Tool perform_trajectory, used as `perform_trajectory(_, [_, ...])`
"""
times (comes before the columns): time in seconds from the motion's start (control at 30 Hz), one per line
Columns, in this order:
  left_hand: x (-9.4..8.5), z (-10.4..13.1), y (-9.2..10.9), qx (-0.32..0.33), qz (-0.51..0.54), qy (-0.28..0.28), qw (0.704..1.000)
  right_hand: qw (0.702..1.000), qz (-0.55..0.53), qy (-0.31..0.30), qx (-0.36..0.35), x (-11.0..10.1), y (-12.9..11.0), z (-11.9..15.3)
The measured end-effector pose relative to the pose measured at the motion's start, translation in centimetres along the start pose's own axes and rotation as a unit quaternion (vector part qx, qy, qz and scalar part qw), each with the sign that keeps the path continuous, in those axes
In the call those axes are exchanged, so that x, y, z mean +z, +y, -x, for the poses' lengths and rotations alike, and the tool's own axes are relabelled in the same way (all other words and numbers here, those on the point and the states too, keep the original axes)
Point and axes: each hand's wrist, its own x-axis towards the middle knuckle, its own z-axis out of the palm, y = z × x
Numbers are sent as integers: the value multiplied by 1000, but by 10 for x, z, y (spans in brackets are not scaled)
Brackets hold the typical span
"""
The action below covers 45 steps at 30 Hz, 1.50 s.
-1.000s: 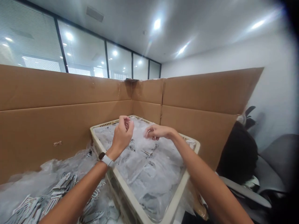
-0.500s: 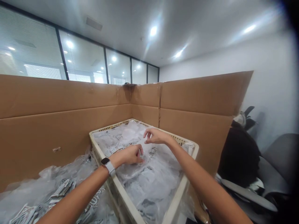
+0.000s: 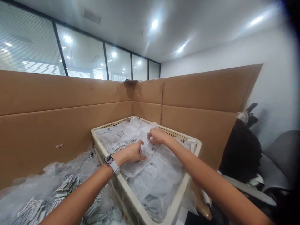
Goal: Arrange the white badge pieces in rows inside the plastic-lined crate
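Observation:
A cream plastic crate (image 3: 131,200) stands in the middle, filled with clear plastic bags (image 3: 161,178) that hold flat printed pieces. My left hand (image 3: 136,151), with a watch (image 3: 109,160) on its wrist, is over the bags with thumb and fingers apart and nothing visible between them. Near the crate's far right side, my right hand (image 3: 156,136) has its fingers curled together at the clear plastic. Whatever its fingertips pinch is too small and blurred to make out.
Brown cardboard walls (image 3: 199,90) rise behind the crate on both sides. More bagged flat pieces (image 3: 67,184) lie at the lower left. A grey chair (image 3: 276,159) with a black item (image 3: 241,153) on it stands at the right.
My right hand has lowered slightly to the plastic and its fingers have drawn closer together. My left hand's thumb and fingers have spread wider. The view has shifted slightly.

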Motion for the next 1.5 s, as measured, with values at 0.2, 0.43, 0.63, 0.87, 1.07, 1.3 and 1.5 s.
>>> perform_trajectory(0.2, [-3, 6, 6, 14, 7, 90, 996, 988, -15, 155, 2, -14, 5, 5])
perform_trajectory(0.43, [-4, 11, 10, 89, -19, 143, 986, 904, -47, 426, -3, -41, 7, 30])
perform_trajectory(0.63, [5, 23, 4, 86, -41, 41, 995, 958, -14, 252, -137, 1, 3, 57])
perform_trajectory(0.87, [12, 25, 6, 34, -46, 28, 998, 993, -86, 20, -75, 25, 2, 65])
perform_trajectory(1.07, [2, 24, 15, 59, -53, 160, 984, 964, -147, 215, -50, 4, 10, 63])
perform_trajectory(1.3, [-11, 4, 28, 124, -76, 165, 976, 991, -10, 129, 30, 11, 58, 84])
perform_trajectory(1.5, [15, -12, 31, 152, -99, 67, 981, 998, 25, 44, 43, 27, 78, 98])
